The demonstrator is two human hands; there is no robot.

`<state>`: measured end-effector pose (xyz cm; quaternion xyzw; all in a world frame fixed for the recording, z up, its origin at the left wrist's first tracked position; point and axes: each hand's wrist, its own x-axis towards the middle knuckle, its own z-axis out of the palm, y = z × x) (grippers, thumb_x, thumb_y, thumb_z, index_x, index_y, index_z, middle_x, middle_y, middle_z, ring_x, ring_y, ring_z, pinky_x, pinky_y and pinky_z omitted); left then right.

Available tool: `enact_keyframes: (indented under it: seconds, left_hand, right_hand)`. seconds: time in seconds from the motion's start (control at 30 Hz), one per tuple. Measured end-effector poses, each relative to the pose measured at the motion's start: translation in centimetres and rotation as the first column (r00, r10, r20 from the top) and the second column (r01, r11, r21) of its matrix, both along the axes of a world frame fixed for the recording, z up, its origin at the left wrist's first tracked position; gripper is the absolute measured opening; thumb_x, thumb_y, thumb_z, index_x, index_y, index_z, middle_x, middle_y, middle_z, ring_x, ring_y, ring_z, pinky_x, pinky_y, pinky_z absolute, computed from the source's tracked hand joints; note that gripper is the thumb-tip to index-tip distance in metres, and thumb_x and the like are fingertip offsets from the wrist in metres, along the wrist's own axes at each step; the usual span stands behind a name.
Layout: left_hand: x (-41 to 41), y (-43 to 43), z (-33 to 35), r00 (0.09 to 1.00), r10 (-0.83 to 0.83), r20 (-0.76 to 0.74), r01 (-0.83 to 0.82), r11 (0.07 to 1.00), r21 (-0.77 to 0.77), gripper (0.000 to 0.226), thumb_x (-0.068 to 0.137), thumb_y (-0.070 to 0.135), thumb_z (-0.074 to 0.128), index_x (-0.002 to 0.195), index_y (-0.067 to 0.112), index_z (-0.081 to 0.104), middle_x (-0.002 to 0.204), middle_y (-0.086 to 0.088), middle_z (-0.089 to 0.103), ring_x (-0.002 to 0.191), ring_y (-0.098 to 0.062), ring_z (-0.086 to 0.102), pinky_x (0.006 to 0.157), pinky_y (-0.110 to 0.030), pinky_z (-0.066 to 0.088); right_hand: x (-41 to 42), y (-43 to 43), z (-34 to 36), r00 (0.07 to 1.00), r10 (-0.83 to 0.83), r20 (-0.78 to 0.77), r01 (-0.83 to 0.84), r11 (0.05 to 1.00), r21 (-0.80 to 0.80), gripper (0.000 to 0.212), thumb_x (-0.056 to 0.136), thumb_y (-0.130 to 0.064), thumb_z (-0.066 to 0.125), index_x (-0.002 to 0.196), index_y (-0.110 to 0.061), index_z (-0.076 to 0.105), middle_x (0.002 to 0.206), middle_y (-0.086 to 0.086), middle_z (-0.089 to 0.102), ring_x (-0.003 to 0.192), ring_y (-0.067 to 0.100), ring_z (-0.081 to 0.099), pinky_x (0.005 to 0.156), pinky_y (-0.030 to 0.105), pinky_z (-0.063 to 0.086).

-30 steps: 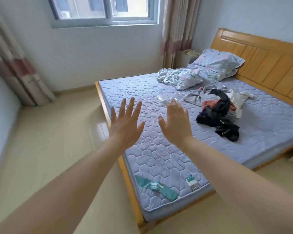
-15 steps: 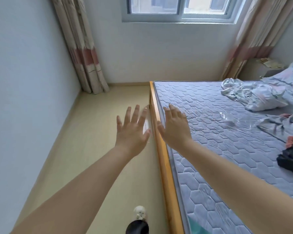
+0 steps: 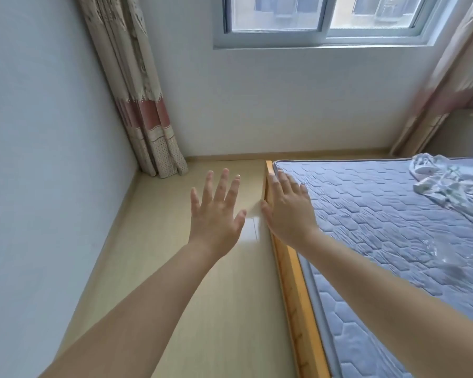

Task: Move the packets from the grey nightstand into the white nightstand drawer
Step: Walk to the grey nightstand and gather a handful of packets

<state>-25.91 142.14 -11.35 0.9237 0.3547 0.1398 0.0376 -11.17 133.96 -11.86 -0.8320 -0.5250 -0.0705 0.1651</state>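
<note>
At the far right edge, beside a curtain, only a sliver of the grey nightstand, packets there too small to tell. Nearer, left hand over the floor and right hand over the bed rail, both spread wide, fingers straight, grasping nothing.

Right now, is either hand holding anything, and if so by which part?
Nothing is held. The left hand and the right hand are both empty, stretched forward in the air with fingers straight.
</note>
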Motion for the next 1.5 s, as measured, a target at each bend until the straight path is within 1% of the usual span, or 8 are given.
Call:
enact_keyframes:
  seconds: [0.13, 0.27, 0.47, 0.8, 0.97, 1.1, 1.27, 1.5]
  left_hand:
    - [3.7, 11.6, -1.1, 0.999, -0.028, -0.037, 0.029, 0.999, 0.04, 0.07, 0.098, 0.044, 0.031, 0.152, 0.027, -0.01, 0.159, 0.004, -0.018, 0.145, -0.023, -0.021, 0.114, -0.054, -0.007]
    - [8.0, 23.7, -1.2, 0.998, -0.062, -0.025, 0.063, 0.998, 0.032, 0.069, 0.099, 0.044, 0.031, 0.152, 0.026, -0.008, 0.159, 0.003, -0.018, 0.145, -0.023, -0.021, 0.114, -0.054, -0.008]
    - [17.4, 38.8, 1.0, 0.985, -0.166, -0.05, 0.167, 0.986, 0.012, 0.067, 0.099, 0.045, 0.029, 0.152, 0.028, -0.007, 0.159, 0.005, -0.018, 0.145, -0.022, -0.022, 0.114, -0.053, -0.01]
    - [40.1, 55.2, -1.7, 0.95, -0.295, -0.101, 0.296, 0.955, -0.006, 0.067, 0.099, 0.047, 0.026, 0.15, 0.031, -0.014, 0.157, 0.006, -0.024, 0.143, -0.021, -0.027, 0.113, -0.052, -0.013]
    - [53.0, 62.0, -1.5, 0.935, -0.33, -0.127, 0.331, 0.944, -0.015, 0.067, 0.099, 0.048, 0.028, 0.151, 0.03, -0.011, 0.158, 0.006, -0.022, 0.143, -0.021, -0.026, 0.113, -0.053, -0.012]
    - [61.8, 67.3, -1.4, 0.928, -0.337, -0.158, 0.338, 0.941, -0.022, 0.068, 0.099, 0.048, 0.029, 0.151, 0.03, -0.01, 0.158, 0.005, -0.02, 0.144, -0.022, -0.023, 0.114, -0.054, -0.008]
    - [72.3, 73.8, -2.5, 0.905, -0.392, -0.165, 0.392, 0.919, -0.032, 0.068, 0.099, 0.047, 0.029, 0.151, 0.029, -0.012, 0.159, 0.005, -0.02, 0.145, -0.023, -0.022, 0.114, -0.053, -0.008]
    - [91.4, 83.7, -3.8, 0.814, -0.563, -0.143, 0.568, 0.823, -0.002, 0.07, 0.099, 0.046, 0.03, 0.151, 0.028, -0.014, 0.159, 0.005, -0.019, 0.145, -0.021, -0.021, 0.115, -0.052, -0.007]
  right_hand:
    - [3.8, 11.3, -0.9, 0.999, -0.003, 0.04, 0.004, 1.0, -0.014, 0.064, 0.097, -0.042, 0.036, 0.15, -0.011, 0.021, 0.158, 0.01, 0.014, 0.145, 0.027, 0.014, 0.116, 0.045, 0.011]
    - [7.5, 22.3, -0.6, 0.998, -0.057, 0.02, 0.056, 0.998, 0.016, 0.063, 0.096, -0.04, 0.041, 0.149, -0.01, 0.025, 0.158, 0.011, 0.017, 0.145, 0.029, 0.017, 0.116, 0.048, 0.014]
    - [15.3, 35.8, 1.0, 0.986, -0.164, -0.015, 0.164, 0.986, -0.002, 0.067, 0.092, -0.048, 0.025, 0.148, -0.011, 0.028, 0.157, 0.01, 0.02, 0.144, 0.029, 0.019, 0.115, 0.05, 0.014]
    - [36.6, 50.8, -1.4, 0.947, -0.32, -0.003, 0.32, 0.948, 0.0, 0.073, 0.085, -0.051, 0.019, 0.145, -0.011, 0.034, 0.154, 0.012, 0.028, 0.142, 0.029, 0.026, 0.113, 0.051, 0.02]
    - [48.9, 57.5, -2.0, 0.934, -0.353, -0.052, 0.353, 0.936, -0.019, 0.077, 0.084, -0.054, 0.013, 0.149, -0.012, 0.027, 0.157, 0.011, 0.021, 0.145, 0.026, 0.017, 0.115, 0.049, 0.013]
    - [57.2, 62.3, -2.3, 0.922, -0.383, -0.059, 0.379, 0.923, -0.066, 0.066, 0.093, -0.048, 0.027, 0.15, -0.015, 0.021, 0.158, 0.009, 0.015, 0.146, 0.023, 0.011, 0.117, 0.046, 0.008]
    - [66.7, 68.5, -3.4, 0.906, -0.423, -0.037, 0.42, 0.905, -0.061, 0.064, 0.094, -0.045, 0.033, 0.148, -0.01, 0.029, 0.156, 0.013, 0.022, 0.144, 0.028, 0.02, 0.114, 0.051, 0.014]
    - [83.5, 77.1, -4.7, 0.808, -0.589, -0.012, 0.586, 0.807, -0.072, 0.069, 0.087, -0.047, 0.024, 0.136, -0.004, 0.048, 0.144, 0.019, 0.043, 0.131, 0.034, 0.044, 0.102, 0.059, 0.035]
